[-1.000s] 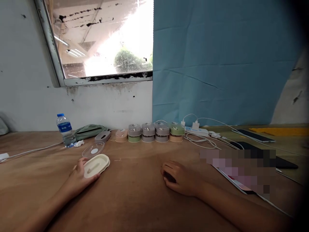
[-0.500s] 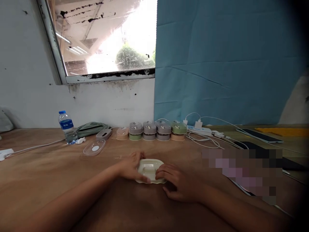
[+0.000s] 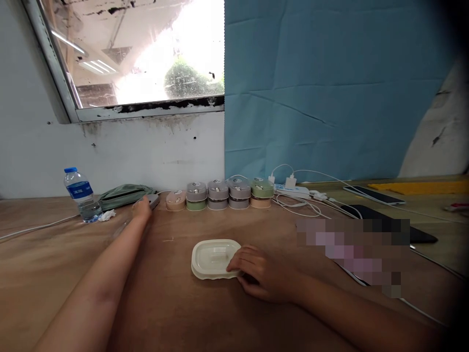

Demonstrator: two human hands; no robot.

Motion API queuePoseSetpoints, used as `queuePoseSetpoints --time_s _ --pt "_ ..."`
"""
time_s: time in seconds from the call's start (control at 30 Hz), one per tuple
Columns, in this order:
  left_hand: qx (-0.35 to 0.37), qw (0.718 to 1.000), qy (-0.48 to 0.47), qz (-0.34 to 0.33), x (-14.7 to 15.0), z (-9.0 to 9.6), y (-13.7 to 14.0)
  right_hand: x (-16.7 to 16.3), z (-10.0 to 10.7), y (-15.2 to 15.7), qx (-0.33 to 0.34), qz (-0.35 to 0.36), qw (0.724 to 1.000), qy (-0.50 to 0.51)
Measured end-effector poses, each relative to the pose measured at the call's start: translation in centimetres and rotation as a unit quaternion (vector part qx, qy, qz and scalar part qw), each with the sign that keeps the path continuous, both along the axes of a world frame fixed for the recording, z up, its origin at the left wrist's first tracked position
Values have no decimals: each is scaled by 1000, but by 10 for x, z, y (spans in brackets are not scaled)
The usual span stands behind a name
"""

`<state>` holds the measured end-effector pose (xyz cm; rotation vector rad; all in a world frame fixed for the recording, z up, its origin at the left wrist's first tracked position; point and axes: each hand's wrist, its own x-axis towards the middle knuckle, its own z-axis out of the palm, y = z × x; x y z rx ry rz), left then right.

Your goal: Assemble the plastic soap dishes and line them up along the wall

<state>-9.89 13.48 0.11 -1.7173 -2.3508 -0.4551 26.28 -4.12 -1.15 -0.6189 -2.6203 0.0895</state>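
Observation:
A shallow cream plastic tray [image 3: 210, 259] with a rounded rim lies on the table in front of me. My right hand [image 3: 258, 274] grips its right end, fingers over the rim and thumb low at the near side. Stretched far out to the left, my left hand [image 3: 142, 209] is at a grey oval lid-like piece [image 3: 154, 201] with a slot, covering its left part. The fingers of that hand are mostly hidden. Beneath my left forearm, a clear plastic lid [image 3: 122, 227] is partly covered.
Several stacked oval boxes [image 3: 218, 194] in grey, green and peach line the wall. To the left stand a water bottle [image 3: 82, 195], crumpled tissue [image 3: 107, 215] and a green pouch [image 3: 124, 196]. White cables [image 3: 300, 205], a power strip [image 3: 292, 190] and a phone [image 3: 373, 195] lie right.
My left hand has let go of the cream tray and reached forward left to the grey piece. My right hand stays on the tray. The view has turned slightly right.

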Motion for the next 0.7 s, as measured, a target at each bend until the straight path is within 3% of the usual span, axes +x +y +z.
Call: queuePoseSetpoints --time_s 0.1,0.27,0.33,0.4,0.47,0.57,0.7 --pt "24 1000 -9 -6 -4 1 1 0 -1 0 11 -6 1000 0" --pt "128 991 -26 -38 8 24 -19 4 -5 0 42 -26 999 12" --pt "214 969 -67 -107 22 32 -42 4 -7 0 52 -40 997 43" --pt "286 924 -130 -218 40 34 -74 3 -9 1 58 -55 993 88" --pt "275 888 -185 -318 59 30 -108 -1 -10 4 55 -84 985 141" --pt "190 849 -225 -439 82 16 -150 -8 -11 10 38 -133 966 218" --pt "73 818 -177 -542 96 -1 -169 -11 -10 16 -1 -124 971 206"
